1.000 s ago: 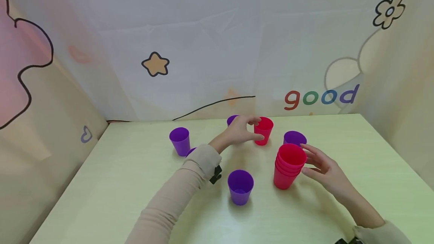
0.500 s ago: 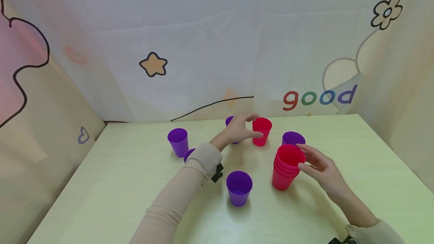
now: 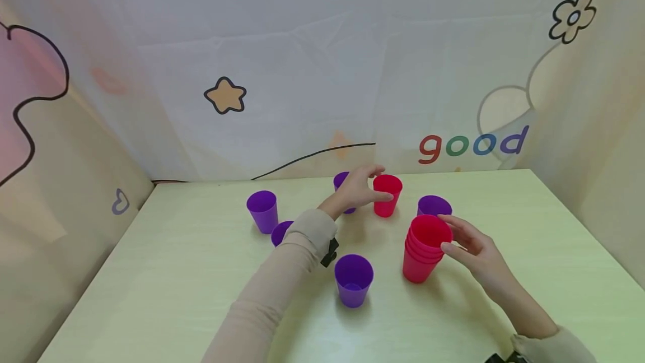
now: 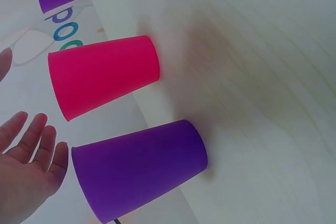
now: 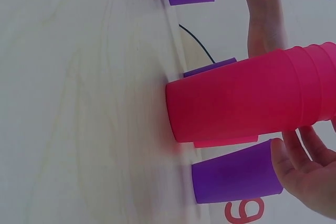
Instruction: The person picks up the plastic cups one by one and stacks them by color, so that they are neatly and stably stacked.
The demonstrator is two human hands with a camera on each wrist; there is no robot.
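Observation:
In the head view my left hand [image 3: 356,188] reaches to the left of a single red cup [image 3: 388,201] at the back. Its thumb lies in front of the cup's rim. The left wrist view shows the fingers [image 4: 56,167] spread and apart from that cup, with a purple cup [image 4: 139,169] beside them. My right hand [image 3: 486,259] is at the right side of a stack of red cups [image 3: 420,262] that stands upright. Its fingers [image 5: 299,153] are loosely bent close to the stack's upper part; whether they touch it is unclear.
Purple cups stand about the table [image 3: 166,273]: one at the front [image 3: 354,290], one behind the red stack [image 3: 434,206], one at the back [image 3: 340,179], one at the left [image 3: 264,214], and one partly hidden by the left sleeve [image 3: 280,233]. A printed cloth [image 3: 302,83] hangs behind.
My right hand has moved slightly in toward the red stack. My left hand has come a little closer to the single red cup. The whole view has shifted slightly; the cups stay put.

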